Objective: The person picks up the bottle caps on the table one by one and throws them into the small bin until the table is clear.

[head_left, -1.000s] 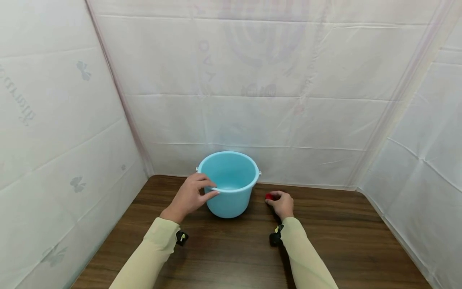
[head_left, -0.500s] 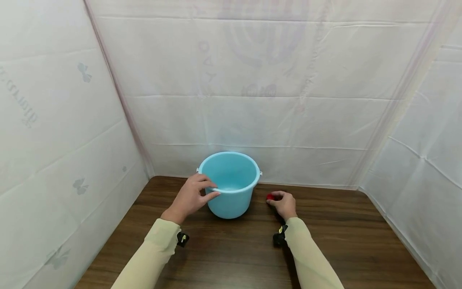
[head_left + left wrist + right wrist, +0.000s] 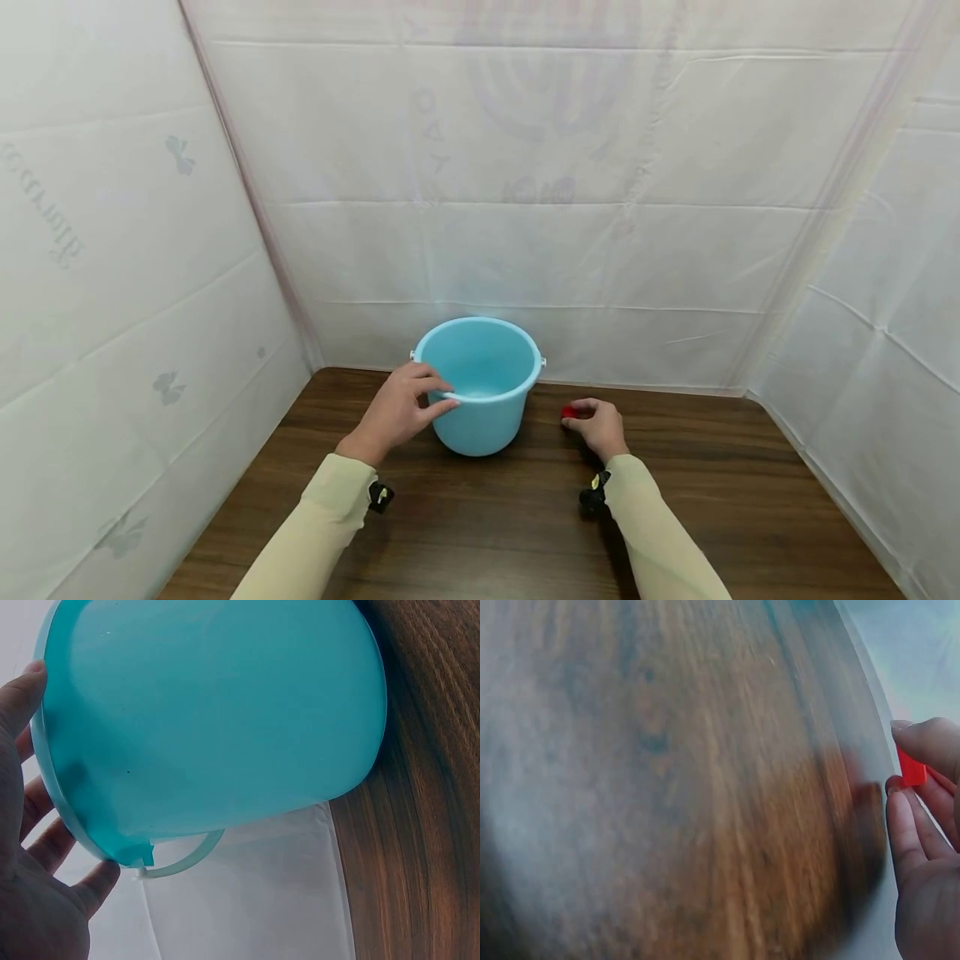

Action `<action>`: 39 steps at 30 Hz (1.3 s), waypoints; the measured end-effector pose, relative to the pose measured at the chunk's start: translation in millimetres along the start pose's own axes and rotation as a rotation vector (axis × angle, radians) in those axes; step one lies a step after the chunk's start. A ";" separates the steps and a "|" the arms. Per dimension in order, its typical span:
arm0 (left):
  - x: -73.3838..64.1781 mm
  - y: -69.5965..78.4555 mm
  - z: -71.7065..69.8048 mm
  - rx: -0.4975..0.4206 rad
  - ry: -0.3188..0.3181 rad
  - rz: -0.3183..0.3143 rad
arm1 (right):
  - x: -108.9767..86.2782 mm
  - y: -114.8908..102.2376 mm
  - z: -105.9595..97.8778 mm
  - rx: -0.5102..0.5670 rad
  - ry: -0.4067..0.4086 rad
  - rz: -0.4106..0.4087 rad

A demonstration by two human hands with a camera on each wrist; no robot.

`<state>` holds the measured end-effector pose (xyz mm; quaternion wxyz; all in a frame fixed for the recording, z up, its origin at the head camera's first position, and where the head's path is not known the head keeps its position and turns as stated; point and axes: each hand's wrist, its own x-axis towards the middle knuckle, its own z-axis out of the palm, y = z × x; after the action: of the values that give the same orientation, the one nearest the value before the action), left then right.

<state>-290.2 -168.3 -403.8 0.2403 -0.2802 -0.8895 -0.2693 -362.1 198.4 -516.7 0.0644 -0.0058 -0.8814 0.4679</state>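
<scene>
A light blue bucket (image 3: 483, 425) stands upright on the wooden table, its inside bare to view. My left hand (image 3: 399, 410) holds the near left of its rim, thumb on the outer side and fingers over the edge. In the left wrist view the bucket (image 3: 225, 712) fills much of the frame, and the left hand's fingers (image 3: 96, 885) reach along the rim near the handle. Right of the bucket, my right hand (image 3: 600, 427) pinches a small red block (image 3: 568, 412). That red block (image 3: 910, 769) shows between thumb and fingers in the right wrist view.
The dark wood table (image 3: 480, 533) runs up to a pale sheet wall (image 3: 480, 267) close behind the bucket. Similar sheets hang at the left (image 3: 135, 333) and right (image 3: 885, 333). A pale handle (image 3: 191, 859) hangs at the bucket's side.
My right hand has moved a little to the right with the red block, away from the bucket. The left hand stays at the bucket's rim.
</scene>
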 end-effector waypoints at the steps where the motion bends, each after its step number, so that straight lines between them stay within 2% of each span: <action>1: -0.2 -0.1 0.1 -0.001 0.000 -0.001 | -0.4 -0.4 -0.9 0.001 -0.002 0.002; 12: -0.6 -0.2 1.5 0.002 -0.001 -0.003 | -4.0 -5.4 -5.3 0.020 -0.026 0.012; 26: 0.0 -1.4 1.7 0.015 0.003 -0.003 | -11.5 -23.9 -15.0 0.063 -0.058 -0.047; 34: 0.0 -1.6 1.4 0.021 0.022 0.039 | -13.9 -26.5 -18.1 0.108 -0.055 -0.069; 39: -0.3 -2.5 1.3 0.014 0.025 0.034 | -14.5 -32.3 -23.5 0.132 -0.063 -0.085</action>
<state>-292.0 -169.3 -405.7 0.2579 -0.2904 -0.8833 -0.2626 -343.3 198.5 -478.6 0.0568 0.0508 -0.8496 0.5219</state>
